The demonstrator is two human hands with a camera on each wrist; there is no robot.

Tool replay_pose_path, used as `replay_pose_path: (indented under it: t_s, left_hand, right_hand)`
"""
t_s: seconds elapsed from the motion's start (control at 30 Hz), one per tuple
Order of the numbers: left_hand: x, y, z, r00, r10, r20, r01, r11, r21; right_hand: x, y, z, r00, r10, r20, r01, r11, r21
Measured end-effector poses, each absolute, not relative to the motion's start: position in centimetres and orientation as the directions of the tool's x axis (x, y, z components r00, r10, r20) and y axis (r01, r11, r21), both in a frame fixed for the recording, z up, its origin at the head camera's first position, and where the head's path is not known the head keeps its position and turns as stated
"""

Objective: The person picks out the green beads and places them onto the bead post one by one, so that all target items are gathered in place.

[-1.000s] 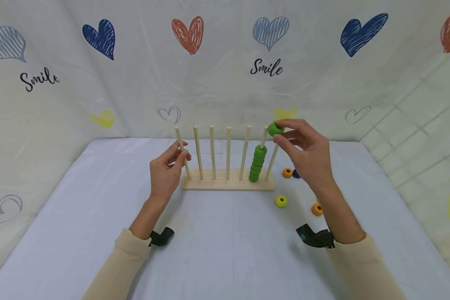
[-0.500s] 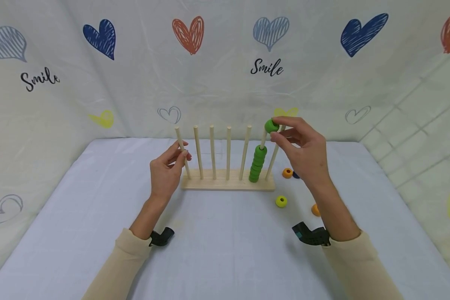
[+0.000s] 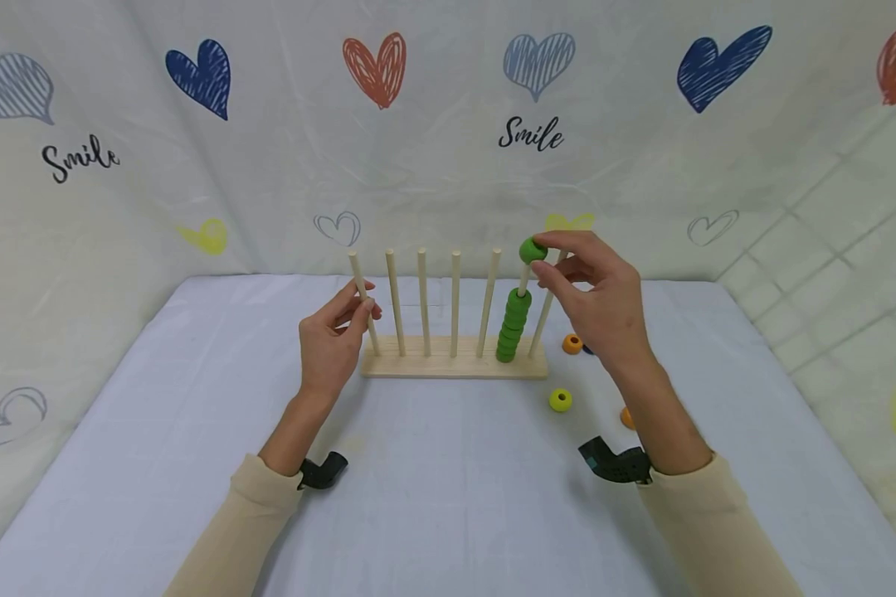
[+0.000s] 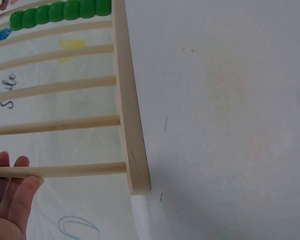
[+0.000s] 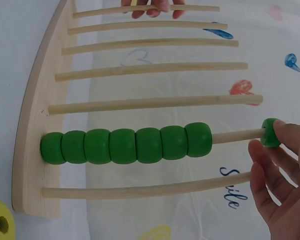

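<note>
A wooden rack (image 3: 455, 367) with several upright pegs stands on the table. Several green beads (image 3: 513, 325) are stacked on its second peg from the right. Between thumb and fingers my right hand (image 3: 601, 303) pinches one more green bead (image 3: 532, 250) at the top of that same peg. In the right wrist view the held bead (image 5: 271, 133) meets the peg's tip; how far it is threaded I cannot tell. My left hand (image 3: 328, 348) pinches the leftmost peg (image 3: 355, 269), which also shows in the left wrist view with thumb and fingers around its upper part.
Right of the rack lie a yellow bead (image 3: 560, 400), an orange bead (image 3: 572, 343) and a dark blue bead (image 3: 588, 347) partly hidden by my right hand. Another orange bead (image 3: 627, 417) shows beside my right forearm. Behind the table hangs a heart-printed cloth (image 3: 448, 166).
My right hand has moved a little left with the green bead, from beside the second peg from the right to over its tip. The left hand has stayed on the leftmost peg.
</note>
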State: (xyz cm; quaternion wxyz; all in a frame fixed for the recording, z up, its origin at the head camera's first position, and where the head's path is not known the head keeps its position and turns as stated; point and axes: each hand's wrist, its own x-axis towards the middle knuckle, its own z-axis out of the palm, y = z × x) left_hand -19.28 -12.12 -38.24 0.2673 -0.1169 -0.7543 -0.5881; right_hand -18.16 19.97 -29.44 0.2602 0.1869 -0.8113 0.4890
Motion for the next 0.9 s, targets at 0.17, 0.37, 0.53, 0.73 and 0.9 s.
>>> replay_pose_path:
  t_s: [0.17,0.37,0.53,0.73,0.9]
  left_hand:
    - [-19.2,-12.3,-38.4,-0.831,-0.146,0.537,0.485,0.283,0.828]
    - [-19.4,-12.2,-38.4,-0.832,-0.132,0.540,0.496,0.263,0.828]
    - [-19.5,-12.2,-38.3,-0.834,-0.123,0.538,0.494,0.270,0.826]
    - [-19.4,-12.4,-38.1,-0.853,-0.107,0.511,0.471,0.267,0.841]
    - [-19.3,-12.7,-37.9,-0.870,-0.082,0.487,0.444,0.299,0.845]
  right_hand:
    - [-18.2,20.0,-29.7,-0.823,-0.055,0.565,-0.520,0.474,-0.711]
    - [-18.1,20.6,-29.7,-0.820,-0.067,0.569,-0.534,0.449,-0.717]
    - [-18.0,21.3,-29.4,-0.813,-0.059,0.579,-0.540,0.449,-0.712]
    - [-17.8,22.3,-29.3,-0.822,-0.029,0.568,-0.508,0.487,-0.710]
    - [-17.8,23.4,-30.2,-0.858,-0.016,0.513,-0.437,0.549,-0.713]
